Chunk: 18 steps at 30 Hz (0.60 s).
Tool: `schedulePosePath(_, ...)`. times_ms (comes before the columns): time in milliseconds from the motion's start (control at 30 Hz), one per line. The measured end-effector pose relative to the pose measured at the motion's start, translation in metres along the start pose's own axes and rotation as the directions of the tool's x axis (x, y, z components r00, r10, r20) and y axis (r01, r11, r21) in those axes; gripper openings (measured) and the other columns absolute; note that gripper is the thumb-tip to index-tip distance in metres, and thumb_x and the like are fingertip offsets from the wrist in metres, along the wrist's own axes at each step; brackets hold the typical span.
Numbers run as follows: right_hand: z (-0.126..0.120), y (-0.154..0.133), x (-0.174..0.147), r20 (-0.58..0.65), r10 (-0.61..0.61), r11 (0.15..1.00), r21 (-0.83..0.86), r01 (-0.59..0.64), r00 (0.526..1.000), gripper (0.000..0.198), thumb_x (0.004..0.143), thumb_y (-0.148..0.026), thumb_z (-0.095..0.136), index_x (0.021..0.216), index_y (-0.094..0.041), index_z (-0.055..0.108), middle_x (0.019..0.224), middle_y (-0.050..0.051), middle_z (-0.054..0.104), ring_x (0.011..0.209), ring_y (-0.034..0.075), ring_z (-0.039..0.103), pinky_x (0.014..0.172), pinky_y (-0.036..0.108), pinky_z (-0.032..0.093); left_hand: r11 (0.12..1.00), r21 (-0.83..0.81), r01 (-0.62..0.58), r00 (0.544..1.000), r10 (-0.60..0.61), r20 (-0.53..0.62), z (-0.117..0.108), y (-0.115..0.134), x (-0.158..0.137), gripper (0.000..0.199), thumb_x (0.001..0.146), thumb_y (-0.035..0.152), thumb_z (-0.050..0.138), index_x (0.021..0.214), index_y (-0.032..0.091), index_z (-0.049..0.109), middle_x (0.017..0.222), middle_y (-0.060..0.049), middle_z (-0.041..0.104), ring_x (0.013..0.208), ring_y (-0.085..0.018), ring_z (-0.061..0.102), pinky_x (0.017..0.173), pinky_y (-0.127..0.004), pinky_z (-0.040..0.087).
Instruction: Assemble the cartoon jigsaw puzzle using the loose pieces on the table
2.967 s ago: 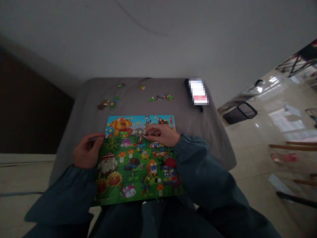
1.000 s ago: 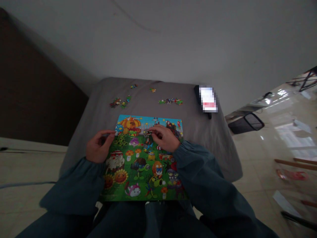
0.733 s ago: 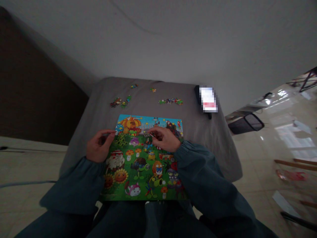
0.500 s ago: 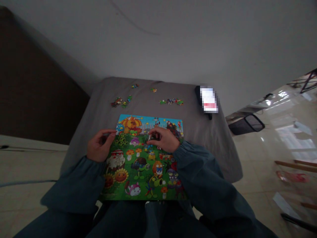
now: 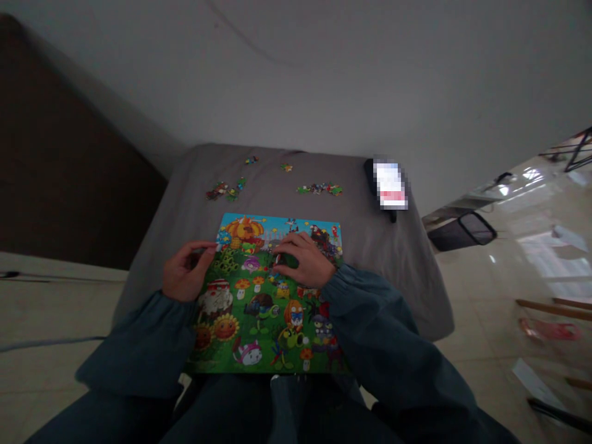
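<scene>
"Where's the puzzle (image 5: pixel 262 317)?"

"Near side of the grey-covered counter (image 5: pixel 370 253), with loose pieces (image 5: pixel 319 189) beyond it and a lit screen (image 5: pixel 391 185) far right."

"And the hands?"

"The left hand (image 5: pixel 184 271) is at its left edge; I can't tell whether it grips. The right hand (image 5: pixel 308 262), thumb and forefinger parted, is over its far half; can't tell whether it's grasping anything."

The head camera looks down at the puzzle (image 5: pixel 267 296).
</scene>
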State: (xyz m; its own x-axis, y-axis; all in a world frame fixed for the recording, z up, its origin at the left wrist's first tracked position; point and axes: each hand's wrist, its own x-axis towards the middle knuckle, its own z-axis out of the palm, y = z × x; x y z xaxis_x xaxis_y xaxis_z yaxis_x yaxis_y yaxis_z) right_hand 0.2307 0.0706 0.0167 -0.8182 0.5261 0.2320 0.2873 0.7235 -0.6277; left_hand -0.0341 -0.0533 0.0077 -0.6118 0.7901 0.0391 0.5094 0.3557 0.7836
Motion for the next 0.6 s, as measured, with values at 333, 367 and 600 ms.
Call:
schedulePosePath(333,-0.0014,-0.0081,-0.0027,0.052,0.116,0.991,-0.08,-0.111,0.992,0.018,0.091,-0.034,0.067,0.105,-0.027,0.076,0.128,0.01,0.059,0.121,0.029,0.046,0.097,0.048,0.038,0.999,-0.044,-0.03,0.999,0.032,0.03,-0.0005,-0.0017,0.0001,0.044,0.087,0.057,0.063,0.101,0.016,0.068,0.081,-0.002,0.068,0.063,-0.013,0.057,0.057,-0.027,0.046)
schedulePosePath(367,-0.0016,-0.0085,-0.0028,0.068,0.13,0.989,-0.08,-0.125,0.989,0.019,0.091,-0.034,0.067,0.107,-0.028,0.076,0.131,0.01,0.058,0.123,0.03,0.044,0.096,0.048,0.038,0.999,-0.046,-0.029,0.999,0.03,0.028,-0.0003,-0.001,0.0,0.044,0.086,0.058,0.063,0.1,0.016,0.068,0.08,-0.002,0.068,0.062,-0.013,0.057,0.056,-0.027,0.045)
schedulePosePath(600,-0.0032,-0.0095,-0.0026,0.111,0.131,0.988,-0.098,-0.121,0.985,0.024,0.093,-0.034,0.064,0.115,-0.032,0.075,0.139,0.009,0.054,0.129,0.032,0.041,0.097,0.05,0.037,0.997,-0.079,-0.018,0.999,0.02,0.033,0.0003,-0.0002,-0.0001,0.044,0.084,0.059,0.063,0.1,0.019,0.07,0.072,0.0,0.066,0.058,-0.014,0.056,0.053,-0.028,0.043)
